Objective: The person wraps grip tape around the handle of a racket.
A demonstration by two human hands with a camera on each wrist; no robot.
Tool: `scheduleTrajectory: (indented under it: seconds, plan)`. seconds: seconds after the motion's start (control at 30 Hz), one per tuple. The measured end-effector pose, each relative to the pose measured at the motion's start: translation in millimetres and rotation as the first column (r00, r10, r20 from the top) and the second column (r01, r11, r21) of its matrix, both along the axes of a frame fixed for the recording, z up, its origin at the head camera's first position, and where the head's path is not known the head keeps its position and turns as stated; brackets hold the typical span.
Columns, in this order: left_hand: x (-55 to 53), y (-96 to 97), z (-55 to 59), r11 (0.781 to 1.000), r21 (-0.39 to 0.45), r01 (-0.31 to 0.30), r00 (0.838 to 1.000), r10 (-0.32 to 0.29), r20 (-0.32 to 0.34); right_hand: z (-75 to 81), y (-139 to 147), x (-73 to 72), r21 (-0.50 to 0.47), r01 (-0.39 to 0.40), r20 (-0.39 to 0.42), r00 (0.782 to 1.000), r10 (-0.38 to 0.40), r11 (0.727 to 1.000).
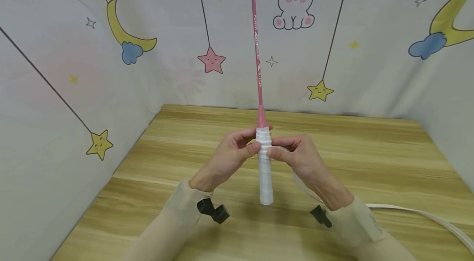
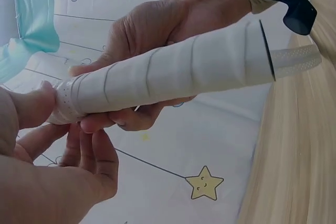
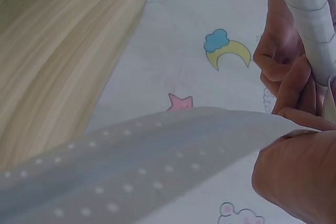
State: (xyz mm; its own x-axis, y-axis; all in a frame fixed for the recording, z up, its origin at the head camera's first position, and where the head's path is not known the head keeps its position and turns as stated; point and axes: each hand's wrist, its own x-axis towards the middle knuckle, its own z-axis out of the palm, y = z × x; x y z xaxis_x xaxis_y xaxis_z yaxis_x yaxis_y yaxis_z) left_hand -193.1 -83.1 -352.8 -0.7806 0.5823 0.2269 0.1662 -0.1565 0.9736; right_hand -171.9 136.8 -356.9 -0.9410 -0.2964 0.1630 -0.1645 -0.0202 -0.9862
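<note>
A pink badminton racket (image 1: 257, 47) stands upright, head up, over the table. Its handle (image 1: 265, 178) is wrapped in white grip tape, with overlapping turns showing in both wrist views. My left hand (image 1: 231, 152) holds the upper handle between thumb and fingers, just below the pink cone. Level with it on the other side, my right hand (image 1: 301, 160) pinches the loose strip of grip tape (image 3: 157, 156) against the handle. That strip is white and perforated, and it runs from the right fingers down past the right wrist. My right fingertips are partly hidden behind the handle.
The strip's tail (image 1: 418, 211) trails toward the right edge of the wooden table (image 1: 192, 145). A white cloth backdrop (image 1: 166, 14) printed with stars, moons and a rabbit encloses the back and sides. Small black cameras (image 1: 214, 210) sit on both wrists.
</note>
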Motion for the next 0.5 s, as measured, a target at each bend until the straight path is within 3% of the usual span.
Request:
scheduleTrajectory:
  seconds: [0.07,0.17,0.3,0.4,0.5]
  plan:
    - [1.0,0.6,1.0,0.999,-0.016,-0.043,0.999,0.042,-0.008,1.1,-1,1.7,0.014,0.032,-0.003,0.999,-0.032,0.999]
    - [2.9,4.4,3.6,0.983,-0.063,-0.170,0.985,0.169,-0.024,2.8,-5,3.1,0.033,0.078,0.003,0.997,-0.078,0.996]
    - [4.1,13.2,6.0,0.930,-0.120,-0.347,0.938,0.341,-0.067,3.4,-8,1.9,0.080,0.141,0.000,0.990,-0.141,0.987]
    - [3.8,18.1,4.9,0.907,-0.132,-0.399,0.916,0.389,-0.096,2.8,-8,1.2,0.106,0.169,-0.008,0.986,-0.169,0.980]
    - [3.7,21.2,3.6,0.901,-0.129,-0.415,0.908,0.399,-0.130,3.1,-7,1.6,0.123,0.180,-0.017,0.984,-0.179,0.976]
